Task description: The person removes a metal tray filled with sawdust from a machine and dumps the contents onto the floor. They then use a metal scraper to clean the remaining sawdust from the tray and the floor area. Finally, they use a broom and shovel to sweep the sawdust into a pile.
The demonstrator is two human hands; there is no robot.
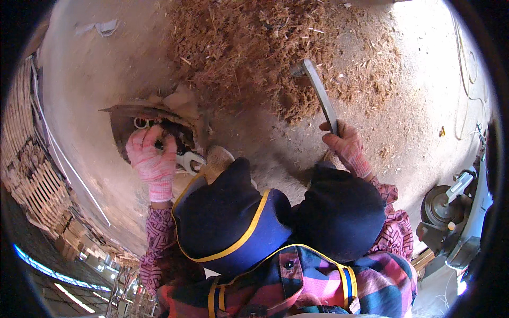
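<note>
Hammer-like metal tool in the right fingers: gloved, closed around its lower end, the bar slanting up and away to their left, stubby head farthest from the grip. Tool's head lies over the near edge of a spread of brown wood shavings, which covers the floor ahead of both hands. Left fingers, also gloved, curled down into the mouth of an open, worn tool bag; tips partly hidden, cannot tell whether they grip anything. Metal rings just beyond these fingers, inside the bag. Pale wrench just to their right, open end toward the person. Nearer the body than either set of fingers: dark-clothed knees, blue apron with yellow trim, plaid shirt, pink patterned sleeves. Well to the right of the right fingers, a power saw with a round disc; beyond them, farther ahead on that side, a loose pale cable. Well left of the left fingers, stacked timber, a thin white strip running along the floor before it. Pale scrap far ahead of the left fingers.
</note>
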